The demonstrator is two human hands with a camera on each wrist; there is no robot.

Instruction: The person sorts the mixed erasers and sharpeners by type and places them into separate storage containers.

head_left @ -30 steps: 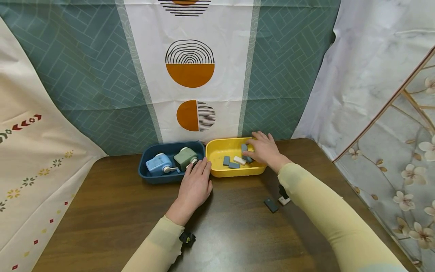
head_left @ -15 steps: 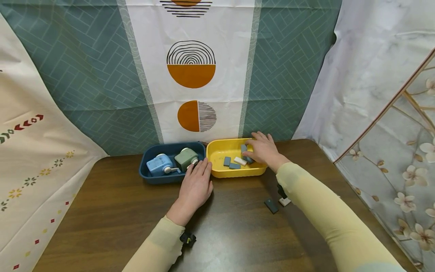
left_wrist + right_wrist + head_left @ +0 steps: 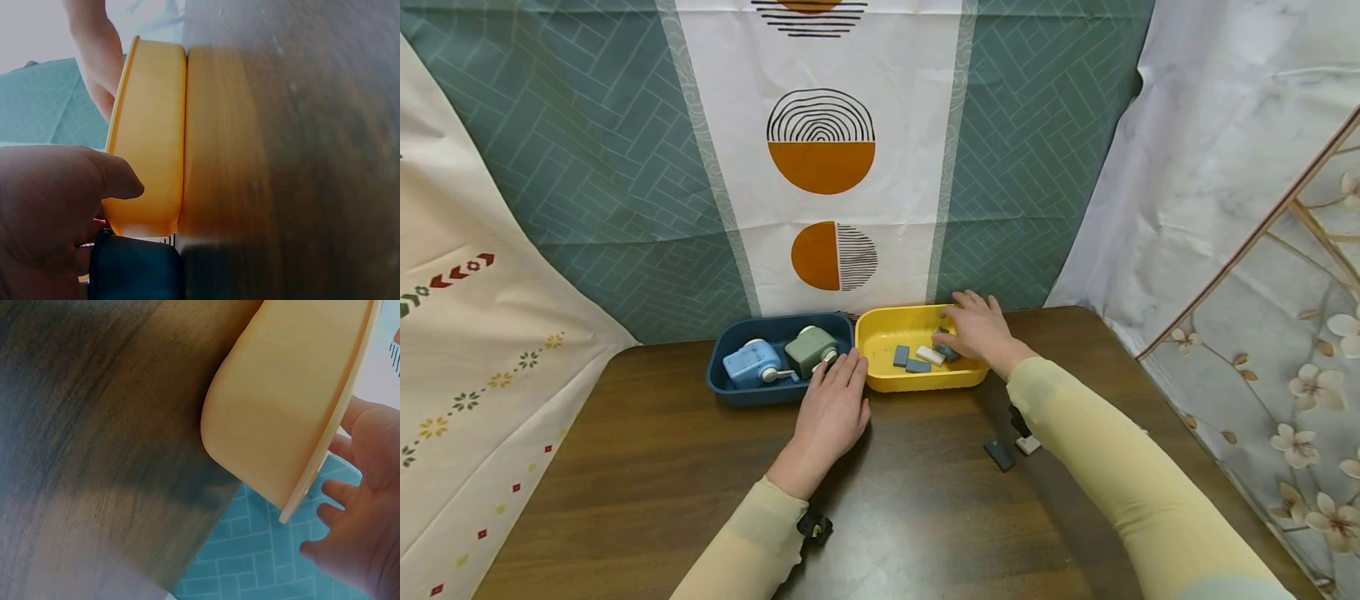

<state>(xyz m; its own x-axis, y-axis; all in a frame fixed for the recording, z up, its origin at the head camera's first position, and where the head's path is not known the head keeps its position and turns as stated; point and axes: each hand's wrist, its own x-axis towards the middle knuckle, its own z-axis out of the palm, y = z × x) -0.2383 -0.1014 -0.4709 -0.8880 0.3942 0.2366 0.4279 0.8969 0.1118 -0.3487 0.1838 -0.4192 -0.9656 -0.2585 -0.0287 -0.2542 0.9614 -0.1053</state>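
My right hand (image 3: 979, 332) reaches over the right end of a yellow tray (image 3: 925, 382), thumb and forefinger apart. Just under its fingertips, several slate-grey rectangular blocks (image 3: 950, 352) lie close together, partly hidden. A white block (image 3: 930, 356) and two more grey blocks (image 3: 901, 356) lie to their left in the tray. In the right wrist view the tray wall (image 3: 275, 394) hides the thumb and forefinger tips. My left hand (image 3: 833, 406) rests with extended fingers where the yellow tray meets a dark blue tray (image 3: 752, 398); its thumb (image 3: 122, 178) lies against the yellow wall.
Inside the blue tray are a light-blue boxy object (image 3: 751, 363) with a white, crank-like part and a similar green one (image 3: 809, 348). A dark block (image 3: 999, 455) and a white block (image 3: 1027, 444) lie on the wooden table (image 3: 910, 517) near my right forearm. Patterned curtains (image 3: 1037, 167) stand behind.
The grey block that stood upright at my right fingertips now sits lower, among the others, and the fingers have come off it. My left hand stays in place.
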